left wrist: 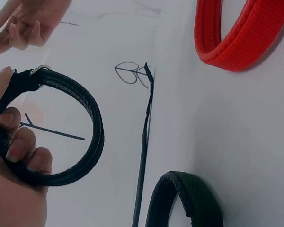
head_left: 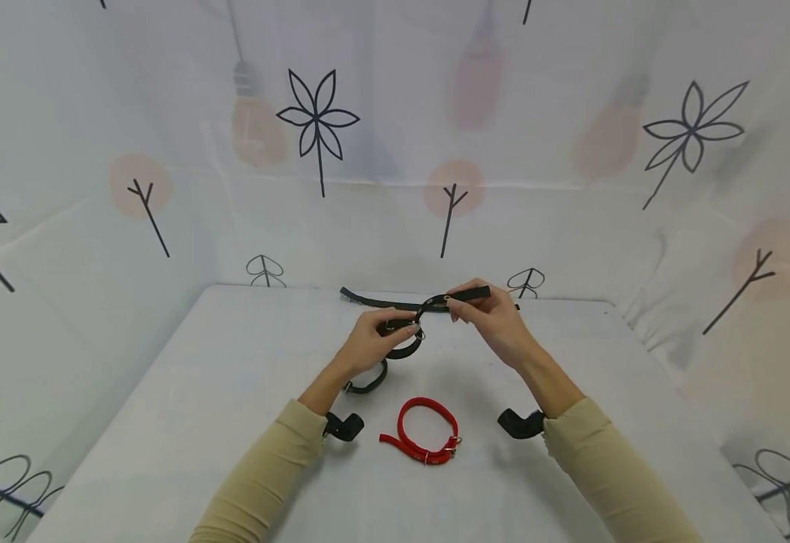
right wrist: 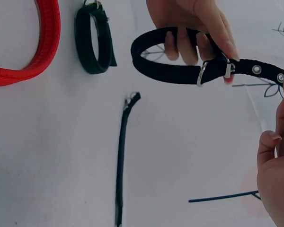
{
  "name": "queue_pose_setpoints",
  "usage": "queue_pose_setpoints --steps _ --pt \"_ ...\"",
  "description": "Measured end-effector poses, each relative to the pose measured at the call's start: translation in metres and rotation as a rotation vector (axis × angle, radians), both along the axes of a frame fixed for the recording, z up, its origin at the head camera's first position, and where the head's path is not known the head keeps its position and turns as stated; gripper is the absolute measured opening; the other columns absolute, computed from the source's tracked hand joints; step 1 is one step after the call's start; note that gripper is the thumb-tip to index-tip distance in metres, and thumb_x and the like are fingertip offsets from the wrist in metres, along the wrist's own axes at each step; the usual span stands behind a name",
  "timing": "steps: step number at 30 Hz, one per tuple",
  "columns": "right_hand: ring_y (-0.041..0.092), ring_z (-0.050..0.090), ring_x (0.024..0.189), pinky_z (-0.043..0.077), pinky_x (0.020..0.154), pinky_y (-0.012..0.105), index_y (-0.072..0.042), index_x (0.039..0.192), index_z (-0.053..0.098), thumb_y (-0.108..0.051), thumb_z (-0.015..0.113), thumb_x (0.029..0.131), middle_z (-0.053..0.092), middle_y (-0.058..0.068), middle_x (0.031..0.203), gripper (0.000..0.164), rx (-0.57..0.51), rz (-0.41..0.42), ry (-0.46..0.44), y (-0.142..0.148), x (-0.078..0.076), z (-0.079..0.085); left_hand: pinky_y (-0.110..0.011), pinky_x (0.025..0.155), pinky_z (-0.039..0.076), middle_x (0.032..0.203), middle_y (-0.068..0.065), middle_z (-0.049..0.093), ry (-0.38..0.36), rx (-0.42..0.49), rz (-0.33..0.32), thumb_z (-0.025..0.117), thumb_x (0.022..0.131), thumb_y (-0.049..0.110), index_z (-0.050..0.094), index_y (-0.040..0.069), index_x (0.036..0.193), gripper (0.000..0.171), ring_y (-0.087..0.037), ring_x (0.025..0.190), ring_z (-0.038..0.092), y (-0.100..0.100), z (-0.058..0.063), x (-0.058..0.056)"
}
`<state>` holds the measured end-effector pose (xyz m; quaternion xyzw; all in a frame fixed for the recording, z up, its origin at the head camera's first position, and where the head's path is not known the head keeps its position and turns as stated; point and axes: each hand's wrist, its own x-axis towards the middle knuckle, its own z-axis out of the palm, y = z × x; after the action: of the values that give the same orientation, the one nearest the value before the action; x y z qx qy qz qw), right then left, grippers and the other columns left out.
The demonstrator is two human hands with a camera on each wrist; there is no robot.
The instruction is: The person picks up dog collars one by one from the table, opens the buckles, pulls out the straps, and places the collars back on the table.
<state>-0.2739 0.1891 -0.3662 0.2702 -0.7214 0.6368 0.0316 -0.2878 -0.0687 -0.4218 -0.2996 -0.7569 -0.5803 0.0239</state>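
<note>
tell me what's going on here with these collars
A person's left grip holds a looped black collar near its buckle; the right grip holds its holed tail. On the white table, a red collar and a dark green collar rest in loops, and a dark strap lies stretched out near the far edge.

Printed sheeting (head_left: pixel 381 226) around white table (head_left: pixel 178 407): booth-like setup, wider room unclear.

Head view: you get bright, diffuse light.
White table (head_left: pixel 218 392): your sleeves (head_left: pixel 266 471) cast soft shadows.
Wrist views: you see dimmer, cooler frames.
Black buckled collar (right wrist: pixel 170 74): you lose dark detail.
</note>
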Motion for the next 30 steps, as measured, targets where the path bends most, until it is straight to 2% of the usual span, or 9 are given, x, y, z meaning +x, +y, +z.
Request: queue_pose_setpoints --steps 5,9,12,18,23,26,30 --pt "0.026 0.058 0.086 0.045 0.083 0.034 0.003 0.119 0.063 -0.010 0.066 0.101 0.064 0.013 0.090 0.022 0.049 -0.025 0.038 -0.007 0.000 -0.005 -0.026 0.071 0.051 0.103 -0.005 0.071 0.051 0.020 0.015 0.074 0.096 0.016 0.076 0.007 0.119 0.025 -0.014 0.084 0.058 0.002 -0.001 0.002" --pt "0.032 0.060 0.084 0.047 0.079 0.037 -0.002 0.116 0.067 -0.014 0.069 0.100 0.065 0.010 0.090 0.020 0.184 -0.028 0.069 -0.014 -0.001 -0.008 -0.027 0.077 0.057 0.105 -0.004 0.072 0.117 0.006 0.006 0.076 0.095 0.016 0.077 0.007 0.117 0.024 -0.013 0.093 0.063 0.005 0.001 0.002" --pt "0.034 0.061 0.083 0.047 0.072 0.034 -0.007 0.114 0.070 -0.018 0.069 0.100 0.067 0.008 0.092 0.018 0.267 -0.007 0.079 -0.018 -0.001 -0.010 -0.026 0.075 0.057 0.103 -0.006 0.072 0.141 0.001 -0.011 0.076 0.095 0.013 0.077 0.005 0.116 0.023 -0.012 0.088 0.063 0.007 0.002 0.003" --pt "0.032 0.062 0.083 0.047 0.069 0.032 -0.009 0.112 0.070 -0.017 0.068 0.101 0.067 0.006 0.090 0.014 0.319 -0.026 0.100 -0.019 -0.002 -0.011 -0.025 0.067 0.046 0.106 -0.005 0.072 0.111 -0.049 0.035 0.072 0.097 0.013 0.073 0.009 0.120 0.023 -0.015 0.080 0.057 0.005 0.001 0.008" --pt "0.028 0.062 0.083 0.046 0.069 0.031 -0.008 0.113 0.071 -0.014 0.068 0.101 0.067 0.005 0.089 0.014 0.326 -0.032 0.112 -0.020 0.000 -0.011 -0.028 0.065 0.043 0.107 -0.002 0.072 0.100 -0.105 0.066 0.068 0.101 0.017 0.071 0.013 0.116 0.017 -0.016 0.078 0.056 0.005 0.002 0.008" --pt "0.025 0.060 0.080 0.043 0.067 0.031 -0.007 0.113 0.071 -0.012 0.067 0.101 0.066 0.004 0.088 0.014 0.319 -0.027 0.137 -0.022 0.000 -0.010 -0.029 0.070 0.047 0.106 0.002 0.073 0.090 -0.113 0.045 0.068 0.100 0.019 0.072 0.015 0.113 0.014 -0.014 0.083 0.060 0.004 0.004 0.006" --pt "0.024 0.058 0.078 0.043 0.066 0.031 -0.004 0.115 0.070 -0.008 0.066 0.100 0.066 0.005 0.089 0.016 0.313 -0.020 0.160 -0.025 0.002 -0.009 -0.033 0.084 0.052 0.107 0.001 0.074 0.061 -0.105 -0.009 0.069 0.100 0.019 0.073 0.015 0.112 0.013 -0.014 0.097 0.067 0.003 0.006 0.004"
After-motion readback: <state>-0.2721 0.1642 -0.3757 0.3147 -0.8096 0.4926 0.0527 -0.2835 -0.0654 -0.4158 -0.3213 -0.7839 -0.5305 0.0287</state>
